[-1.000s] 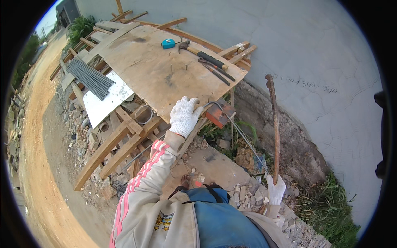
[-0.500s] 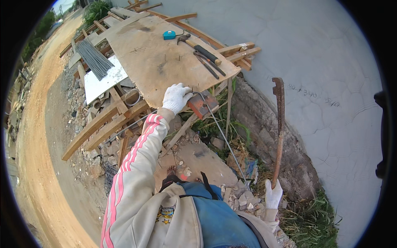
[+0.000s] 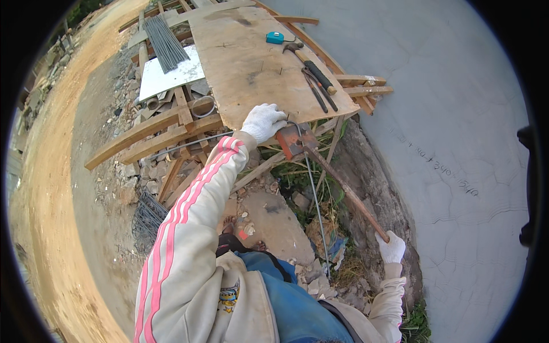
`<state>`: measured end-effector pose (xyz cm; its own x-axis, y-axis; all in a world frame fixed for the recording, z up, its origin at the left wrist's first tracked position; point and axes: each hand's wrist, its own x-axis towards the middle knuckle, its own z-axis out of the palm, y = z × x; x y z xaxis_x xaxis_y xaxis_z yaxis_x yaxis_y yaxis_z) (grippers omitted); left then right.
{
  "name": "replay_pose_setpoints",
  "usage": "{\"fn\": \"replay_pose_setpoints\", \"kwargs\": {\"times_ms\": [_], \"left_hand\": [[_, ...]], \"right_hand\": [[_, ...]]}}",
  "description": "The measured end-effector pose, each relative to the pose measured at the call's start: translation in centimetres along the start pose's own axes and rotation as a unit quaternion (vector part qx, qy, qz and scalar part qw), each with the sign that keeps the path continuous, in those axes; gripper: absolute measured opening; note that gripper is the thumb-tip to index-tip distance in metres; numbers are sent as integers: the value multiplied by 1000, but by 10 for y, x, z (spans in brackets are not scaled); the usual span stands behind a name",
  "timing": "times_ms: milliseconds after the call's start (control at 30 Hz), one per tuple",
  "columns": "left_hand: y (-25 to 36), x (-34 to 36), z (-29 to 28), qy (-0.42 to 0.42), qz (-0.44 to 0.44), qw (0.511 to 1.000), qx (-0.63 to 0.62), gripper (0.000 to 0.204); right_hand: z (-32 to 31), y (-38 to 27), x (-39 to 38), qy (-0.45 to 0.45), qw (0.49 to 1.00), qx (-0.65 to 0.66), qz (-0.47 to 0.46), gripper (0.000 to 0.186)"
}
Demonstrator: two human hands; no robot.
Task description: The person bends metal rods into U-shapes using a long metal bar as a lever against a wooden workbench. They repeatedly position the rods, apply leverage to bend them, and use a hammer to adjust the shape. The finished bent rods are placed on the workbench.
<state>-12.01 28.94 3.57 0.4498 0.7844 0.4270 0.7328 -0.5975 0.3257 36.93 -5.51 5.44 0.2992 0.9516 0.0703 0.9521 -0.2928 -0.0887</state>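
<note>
My left hand [image 3: 264,122], in a white knitted glove, is closed over a thin steel rod [image 3: 315,197] at the board's near edge. The rod runs left beneath my sleeve and, on the other side, bends round and slopes down toward the rubble. Beside my left fingers is a rusty orange metal block [image 3: 293,142], where the rod bends. At the lower right my gloved right hand [image 3: 392,247] grips the end of a long rusty bar-bending wrench [image 3: 351,191]. Its head reaches the block by the rod; the jaw itself is hard to make out.
On the plywood board [image 3: 240,74] lie a teal tape measure [image 3: 275,38], a hammer [image 3: 311,66] and pincers [image 3: 317,91]. Nails stick up from it. Left are cut rods [image 3: 164,43], a white panel [image 3: 171,71], timber beams [image 3: 171,141] and tangled wire [image 3: 148,220]. A grey wall [image 3: 463,114] stands right.
My right hand has swung the wrench from upright beside the wall leftward, so its head is now at the block. My left hand keeps its place at the board's edge; the view has shifted.
</note>
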Motion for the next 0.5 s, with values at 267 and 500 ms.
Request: {"fn": "replay_pose_setpoints", "kwargs": {"times_ms": [267,500], "left_hand": [[-4,0,3,2,0,1000,-10,25],[-3,2,1,-2,0,1000,-15,25]], "right_hand": [[1,38,95,-20,994,-65,-84,38],[5,45,166,-25,988,-87,-123,30]]}}
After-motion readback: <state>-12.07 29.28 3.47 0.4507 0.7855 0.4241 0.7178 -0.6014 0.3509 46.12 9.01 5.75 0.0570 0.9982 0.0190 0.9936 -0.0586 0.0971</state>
